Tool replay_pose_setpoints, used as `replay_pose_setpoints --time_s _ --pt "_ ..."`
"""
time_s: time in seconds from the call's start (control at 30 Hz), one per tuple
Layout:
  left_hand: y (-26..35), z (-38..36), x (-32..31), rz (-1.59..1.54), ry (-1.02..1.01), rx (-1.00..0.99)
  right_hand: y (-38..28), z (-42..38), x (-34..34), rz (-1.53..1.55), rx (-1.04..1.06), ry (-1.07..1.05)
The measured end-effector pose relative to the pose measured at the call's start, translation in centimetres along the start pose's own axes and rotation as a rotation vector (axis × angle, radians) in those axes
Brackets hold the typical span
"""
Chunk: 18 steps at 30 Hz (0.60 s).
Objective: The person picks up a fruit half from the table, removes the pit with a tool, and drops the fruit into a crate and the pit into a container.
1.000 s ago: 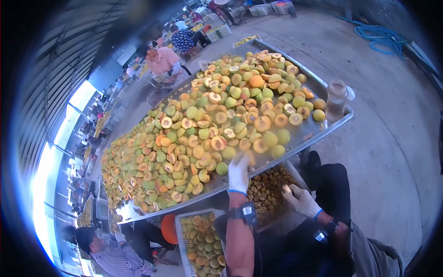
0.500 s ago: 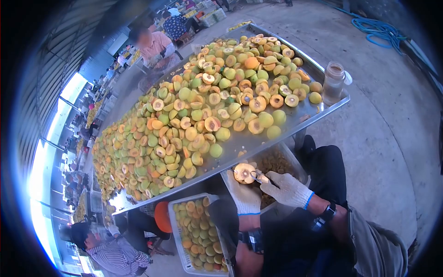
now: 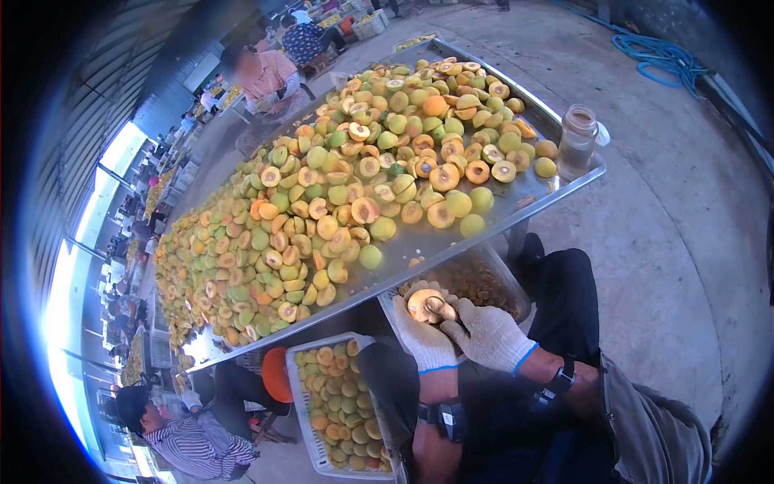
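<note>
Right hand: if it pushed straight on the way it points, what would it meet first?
Probably the cut fruit half in the left hand, just ahead of the right hand's fingers; depth is unclear.

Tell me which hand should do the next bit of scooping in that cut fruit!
Probably the right hand. It holds the small curved tool right at the fruit half, while the left hand is busy cradling the fruit.
</note>
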<state>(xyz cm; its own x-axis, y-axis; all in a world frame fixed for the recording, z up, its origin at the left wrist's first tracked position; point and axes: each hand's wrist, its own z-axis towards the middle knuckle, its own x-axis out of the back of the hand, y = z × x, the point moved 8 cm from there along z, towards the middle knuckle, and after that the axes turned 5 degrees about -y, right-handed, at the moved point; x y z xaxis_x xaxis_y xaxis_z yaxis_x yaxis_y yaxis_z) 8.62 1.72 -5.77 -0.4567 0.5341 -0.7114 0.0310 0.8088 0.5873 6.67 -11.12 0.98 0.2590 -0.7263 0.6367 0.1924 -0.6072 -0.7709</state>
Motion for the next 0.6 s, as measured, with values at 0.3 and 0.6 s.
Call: replay_pose_setpoints --time_s 0.3,0.6 --pt "0.9 -0.8 -0.9 0.113 -0.027 -0.046 -0.4 -0.4 -1.0 0.116 -0.018 -0.002" --pt "2.2 -2.8 -2.4 0.209 -0.092 -0.107 -1.1 -1.0 -1.9 0.063 0.005 -0.049"
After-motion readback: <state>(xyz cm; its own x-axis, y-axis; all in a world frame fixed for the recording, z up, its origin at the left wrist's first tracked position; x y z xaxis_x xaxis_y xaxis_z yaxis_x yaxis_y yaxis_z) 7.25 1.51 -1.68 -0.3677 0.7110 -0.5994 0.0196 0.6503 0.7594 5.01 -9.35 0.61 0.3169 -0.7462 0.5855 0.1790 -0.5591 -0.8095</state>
